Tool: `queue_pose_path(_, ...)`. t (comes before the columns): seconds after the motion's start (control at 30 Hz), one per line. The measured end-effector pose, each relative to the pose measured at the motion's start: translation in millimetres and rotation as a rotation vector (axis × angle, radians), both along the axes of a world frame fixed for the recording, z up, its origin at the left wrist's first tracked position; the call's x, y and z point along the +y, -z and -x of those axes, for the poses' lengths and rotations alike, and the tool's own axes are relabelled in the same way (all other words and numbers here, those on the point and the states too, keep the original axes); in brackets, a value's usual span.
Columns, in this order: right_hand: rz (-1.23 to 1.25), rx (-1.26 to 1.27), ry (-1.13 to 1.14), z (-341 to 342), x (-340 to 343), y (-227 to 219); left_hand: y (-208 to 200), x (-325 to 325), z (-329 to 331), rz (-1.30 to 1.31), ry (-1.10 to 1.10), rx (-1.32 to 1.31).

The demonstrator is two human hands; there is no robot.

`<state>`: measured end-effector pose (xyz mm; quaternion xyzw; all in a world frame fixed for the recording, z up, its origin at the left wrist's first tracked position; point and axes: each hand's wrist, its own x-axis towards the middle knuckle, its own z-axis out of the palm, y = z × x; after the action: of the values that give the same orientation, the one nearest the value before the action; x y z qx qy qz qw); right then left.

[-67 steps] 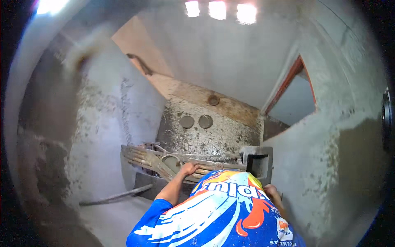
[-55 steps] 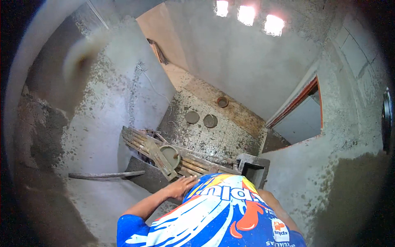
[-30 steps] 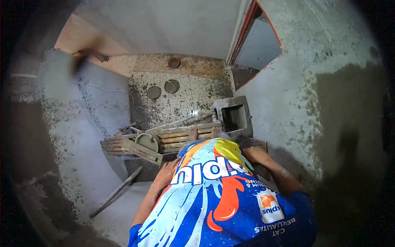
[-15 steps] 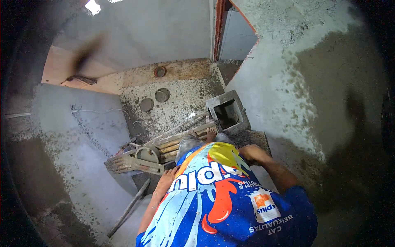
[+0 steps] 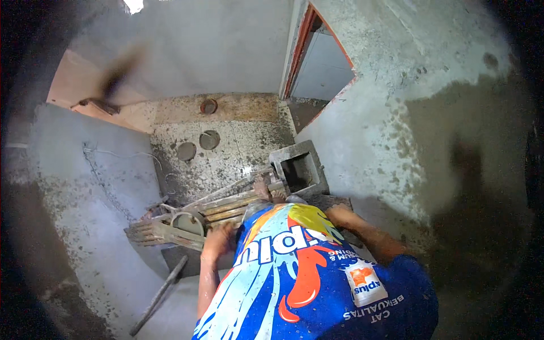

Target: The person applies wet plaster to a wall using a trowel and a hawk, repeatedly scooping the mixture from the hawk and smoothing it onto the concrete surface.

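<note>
My left hand [image 5: 219, 241] is beside my shirt, close to the end of a wooden board. Motion smears its fingers, and I make out nothing held in them. Just beyond it, a round mortar-coated bucket [image 5: 188, 223] stands among the slats of a wooden bench [image 5: 229, 211]. At the right side of my waist is my right hand [image 5: 341, 216], bent in against the shirt [image 5: 300, 255]; its fingers are mostly hidden. My bare feet [image 5: 262, 188] rest on the bench slats ahead of my body.
A grey box-shaped frame [image 5: 298, 168] with a dark opening stands beside the bench at the right. Round containers [image 5: 209, 139] sit on the splattered floor [image 5: 232, 164] below. A pole [image 5: 160, 294] leans at lower left. Wet plaster covers part of the right wall [image 5: 453, 130].
My left hand has moved away from my shirt, toward the bench and bucket. My right hand stays by my waist. The view has shifted slightly, and a foot shows further forward.
</note>
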<state>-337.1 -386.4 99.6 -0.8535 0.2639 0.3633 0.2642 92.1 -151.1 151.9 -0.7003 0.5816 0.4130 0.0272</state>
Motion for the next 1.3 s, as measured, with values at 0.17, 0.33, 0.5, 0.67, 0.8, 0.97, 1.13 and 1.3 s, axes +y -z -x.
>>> queue_pose_path(0.17, -0.160, 0.208, 0.076, -16, -30, -30, 1, -77, -8, 0.370, -0.383, -0.074)
queue_pose_path(0.33, -0.083, -0.105, 0.064, -35, -83, -87, 61, -125, 26, -0.036, -0.127, 0.122)
queue_pose_path(0.5, 0.539, -0.071, 0.336, -5, -202, -105, 136, -102, 97, -0.091, 0.060, 0.349)
queue_pose_path(0.67, 0.734, -0.088, 0.310, 63, -288, -88, 125, -106, 118, -0.103, -0.100, 0.299)
queue_pose_path(0.8, 0.914, -0.047, 0.158, 85, -341, -58, 48, -118, 112, -0.230, -0.291, 0.444)
queue_pose_path(0.97, 1.059, 0.034, 0.001, 107, -385, -44, 11, -111, 126, -0.374, -0.483, 0.554)
queue_pose_path(1.13, 1.048, 0.526, -0.218, 66, -365, -72, 46, -120, 135, -0.511, -0.525, 0.676)
queue_pose_path(1.3, 1.119, 0.343, -0.287, 81, -372, -54, 128, -138, 124, -0.364, -0.489, 0.490)
